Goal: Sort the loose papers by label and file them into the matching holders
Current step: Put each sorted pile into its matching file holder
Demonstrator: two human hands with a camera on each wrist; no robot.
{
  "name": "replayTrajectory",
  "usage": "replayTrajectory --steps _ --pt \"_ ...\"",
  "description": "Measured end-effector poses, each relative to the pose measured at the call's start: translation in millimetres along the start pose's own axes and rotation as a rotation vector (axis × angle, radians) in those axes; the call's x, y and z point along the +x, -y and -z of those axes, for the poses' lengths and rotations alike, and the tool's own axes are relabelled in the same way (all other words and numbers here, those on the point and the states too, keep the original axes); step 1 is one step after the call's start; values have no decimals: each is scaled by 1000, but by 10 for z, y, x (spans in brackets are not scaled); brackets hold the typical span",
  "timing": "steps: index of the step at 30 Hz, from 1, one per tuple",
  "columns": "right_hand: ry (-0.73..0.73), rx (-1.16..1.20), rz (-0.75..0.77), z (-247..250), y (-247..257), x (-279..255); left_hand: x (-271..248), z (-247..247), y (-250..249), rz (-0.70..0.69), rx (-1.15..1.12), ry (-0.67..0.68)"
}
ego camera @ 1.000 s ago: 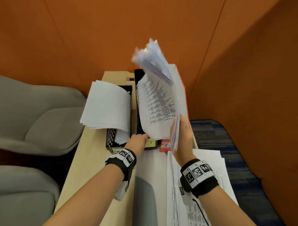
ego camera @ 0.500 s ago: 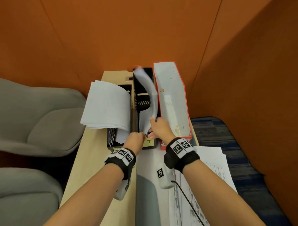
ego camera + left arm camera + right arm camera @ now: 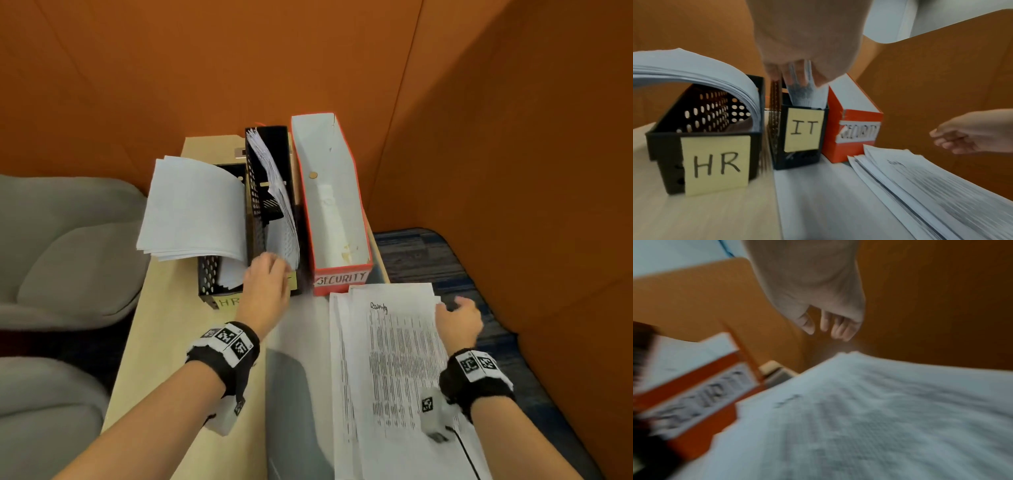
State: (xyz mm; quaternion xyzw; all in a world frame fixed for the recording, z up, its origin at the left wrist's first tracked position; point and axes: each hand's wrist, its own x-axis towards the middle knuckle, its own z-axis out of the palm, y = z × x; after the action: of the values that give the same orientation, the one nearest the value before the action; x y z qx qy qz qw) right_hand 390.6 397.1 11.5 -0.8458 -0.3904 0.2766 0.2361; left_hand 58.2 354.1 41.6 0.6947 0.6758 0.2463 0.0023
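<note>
Three holders stand in a row at the back of the table: a black mesh one labelled HR (image 3: 209, 283) (image 3: 715, 164), a black one labelled IT (image 3: 270, 161) (image 3: 803, 129), and a red one labelled SECURITY (image 3: 342, 277) (image 3: 857, 129). My left hand (image 3: 274, 267) (image 3: 797, 76) pinches the near end of the sheaf of papers (image 3: 279, 205) standing in the IT holder. My right hand (image 3: 457, 310) (image 3: 826, 326) hovers with loosely curled fingers, holding nothing, over the right edge of the loose paper stack (image 3: 394, 359) (image 3: 859, 418). The stack's top sheet has a handwritten heading (image 3: 378, 307).
A curled wad of white sheets (image 3: 195, 212) arches left out of the HR holder. Grey chairs (image 3: 51, 260) sit to the left. Orange partition walls (image 3: 513, 171) close the back and right. The loose stack overhangs the table's right edge above blue carpet (image 3: 428, 260).
My right hand lowered the raised sheaf into the IT holder, let go and drew back right over the loose stack. My left hand stayed at the IT holder's front.
</note>
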Motion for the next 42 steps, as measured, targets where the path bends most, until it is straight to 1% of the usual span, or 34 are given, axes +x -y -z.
replayTrajectory --steps 1,2,3,4,5,6,7,8,9,10,13,14,16,19,20,21,23,24,25,26,27,28,30,31,32,33,35,38,40,42 --pt "7 -31 -116 81 -205 80 -98 -11 -102 -43 -4 -35" --pt "69 -42 -234 90 -401 184 -181 -44 -205 -56 -13 -22" --pt "159 -19 -328 88 -585 260 -268 -126 -303 -24 -60 73" --pt "268 34 -379 66 -738 320 -340 -231 -386 71 -138 246" --pt "366 60 -393 38 -882 355 -421 -339 -479 216 -243 471" --pt "449 66 -374 29 -987 373 -502 -466 -549 368 -326 705" --pt "496 76 -317 52 -1010 342 -561 -583 -618 473 -359 870" --pt "527 98 -255 81 -972 275 -611 -678 -677 530 -358 938" --pt "548 144 -214 102 -917 193 -663 -767 -722 570 -359 958" --pt "607 203 -183 117 -860 101 -706 -830 -770 611 -375 961" --pt "846 269 -172 111 -810 -96 -781 -986 -855 700 -461 1003" --pt "875 269 -165 95 -827 -140 -804 -1006 -872 742 -519 1015" --pt "861 263 -133 92 -850 -205 -846 -989 -908 810 -638 995" --pt "837 282 -91 186 -901 -288 -956 -912 -895 867 -766 935" --pt "852 326 -78 253 -917 -307 -990 -844 -907 905 -839 891" --pt "880 383 -58 347 -900 -343 -1022 -775 -881 941 -924 810" --pt "937 511 4 552 -773 -428 -1020 -549 -882 961 -1088 660" --pt "942 551 54 644 -664 -477 -991 -415 -889 934 -1164 624" --pt "923 571 114 727 -529 -539 -941 -234 -924 866 -1218 592" --pt "900 588 184 790 -370 -602 -879 -66 -949 773 -1249 522" --pt "881 619 256 840 -198 -676 -802 120 -987 690 -1243 418" --pt "866 663 331 881 -22 -753 -725 299 -1030 633 -1201 283" --pt "850 750 443 963 302 -920 -570 669 -1099 579 -1104 20" --pt "855 778 485 1002 437 -1005 -523 822 -1080 545 -1091 -75" --pt "863 795 528 1033 539 -1077 -487 972 -1055 487 -1109 -142" --pt "872 791 566 1048 600 -1132 -492 1084 -987 430 -1125 -178" --pt "899 741 598 1020 600 -1225 -591 1157 -808 373 -1160 -153" --pt "933 692 589 836 509 -1382 -822 1025 -663 448 -1100 -98" --pt "882 694 611 686 530 -1498 -883 909 -655 508 -1086 -115" --pt "837 734 579 613 632 -1586 -793 929 -694 557 -1112 -144"
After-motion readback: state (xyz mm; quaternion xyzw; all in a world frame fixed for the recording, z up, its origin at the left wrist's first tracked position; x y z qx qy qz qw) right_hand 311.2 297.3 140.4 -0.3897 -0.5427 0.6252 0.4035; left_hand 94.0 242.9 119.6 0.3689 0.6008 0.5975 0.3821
